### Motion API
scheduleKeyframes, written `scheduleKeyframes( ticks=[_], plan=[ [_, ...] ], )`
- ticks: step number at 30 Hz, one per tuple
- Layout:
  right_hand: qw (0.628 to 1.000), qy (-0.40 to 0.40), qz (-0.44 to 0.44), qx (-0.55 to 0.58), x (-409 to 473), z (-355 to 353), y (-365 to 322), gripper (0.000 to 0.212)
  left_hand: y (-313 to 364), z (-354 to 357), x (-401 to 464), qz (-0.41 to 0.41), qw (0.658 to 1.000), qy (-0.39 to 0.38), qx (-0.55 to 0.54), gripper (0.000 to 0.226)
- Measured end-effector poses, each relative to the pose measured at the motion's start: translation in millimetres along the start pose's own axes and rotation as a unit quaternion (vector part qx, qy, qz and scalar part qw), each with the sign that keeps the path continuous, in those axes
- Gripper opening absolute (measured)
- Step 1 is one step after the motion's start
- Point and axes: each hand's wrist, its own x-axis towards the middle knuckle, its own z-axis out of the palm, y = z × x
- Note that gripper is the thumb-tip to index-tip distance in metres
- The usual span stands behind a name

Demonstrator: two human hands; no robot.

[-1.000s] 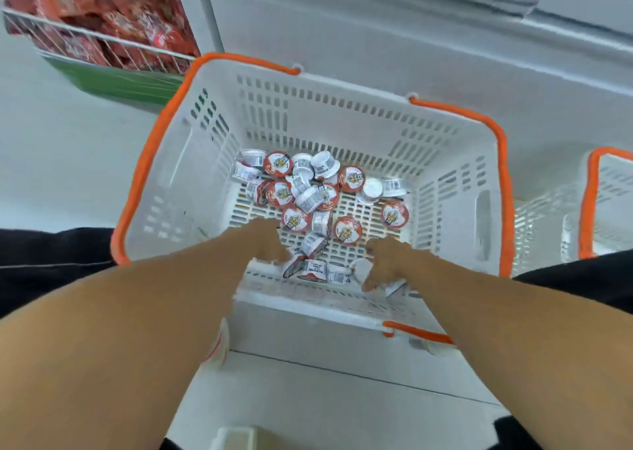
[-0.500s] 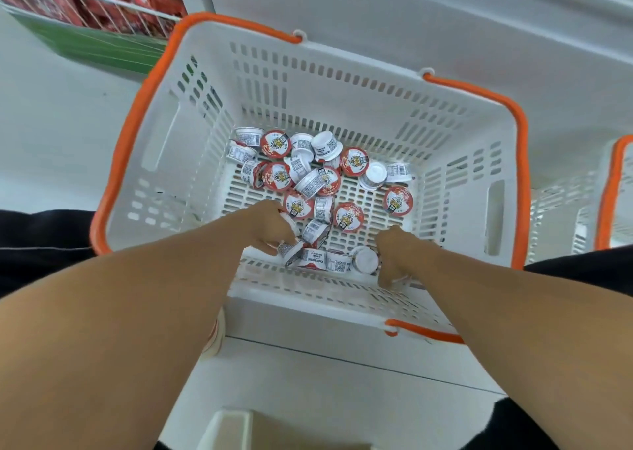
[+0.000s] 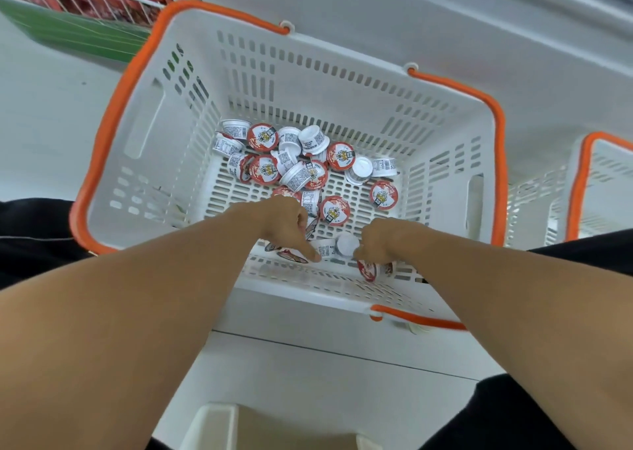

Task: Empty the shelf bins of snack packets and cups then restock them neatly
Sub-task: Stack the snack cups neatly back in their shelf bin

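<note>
A white plastic basket [image 3: 445, 161] with orange handles stands on the floor before me. Several small white cups with red lids [image 3: 301, 165] lie jumbled on its bottom. Both my hands reach down inside its near side. My left hand [image 3: 286, 226] has its fingers curled over cups [image 3: 291, 256] by the near wall, with its thumb stretched toward a white cup [image 3: 327, 249]. My right hand [image 3: 378, 244] grips cups [image 3: 368, 270] against the near wall, one red lid showing under the fingers. What lies under the palms is hidden.
A second white basket [image 3: 596, 182] with an orange handle stands at the right. A wire shelf bin [image 3: 82, 7] with red snack packets above a green strip sits at the top left. A white bin edge [image 3: 219, 422] shows at the bottom, between my dark-clothed legs.
The view has drawn closer to the basket. Both hands have sunk lower against the near wall and curled around cups there; a red-lidded cup now shows under the right fingers.
</note>
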Motion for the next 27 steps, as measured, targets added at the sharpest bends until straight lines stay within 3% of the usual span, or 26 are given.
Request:
scheduleKeyframes(
  ticks=[5,7,9,11,13,15,19,21,22,25,27],
  plan=[
    [0.970,-0.130,0.023,0.203,2,1,15,0.050,5,9,8,0.026,0.999,-0.012,-0.024,0.043],
    [0.956,-0.150,0.013,0.254,2,3,13,0.062,8,12,5,0.021,0.999,-0.028,-0.038,0.045],
    [0.930,-0.160,0.008,0.332,1,-1,10,0.057,12,13,3,0.010,0.998,-0.037,-0.043,0.051],
    [0.877,-0.187,0.003,0.443,-3,-12,13,0.043,13,14,4,0.000,0.996,-0.041,-0.085,0.061],
    [0.808,-0.202,-0.016,0.553,-15,-28,15,0.043,15,11,2,0.001,0.989,-0.024,-0.145,0.070],
    [0.784,-0.183,-0.032,0.592,-28,-43,13,0.053,20,2,-5,0.010,0.981,-0.004,-0.195,0.067],
    [0.708,-0.145,-0.095,0.684,-48,-66,14,0.048,32,-32,-29,0.023,0.966,0.058,-0.249,0.049],
    [0.725,-0.127,-0.120,0.666,-64,-88,18,0.033,39,-64,-54,0.031,0.966,0.107,-0.231,0.032],
    [0.754,-0.123,-0.135,0.631,-80,-105,20,0.029,47,-83,-71,0.028,0.970,0.127,-0.205,0.029],
    [0.856,-0.096,-0.201,0.466,-153,-172,29,0.035,89,-143,-137,0.019,0.988,0.139,-0.068,0.041],
    [0.884,-0.047,-0.247,0.395,-217,-218,38,0.041,123,-174,-187,0.051,0.984,0.165,-0.043,0.046]
  ],
)
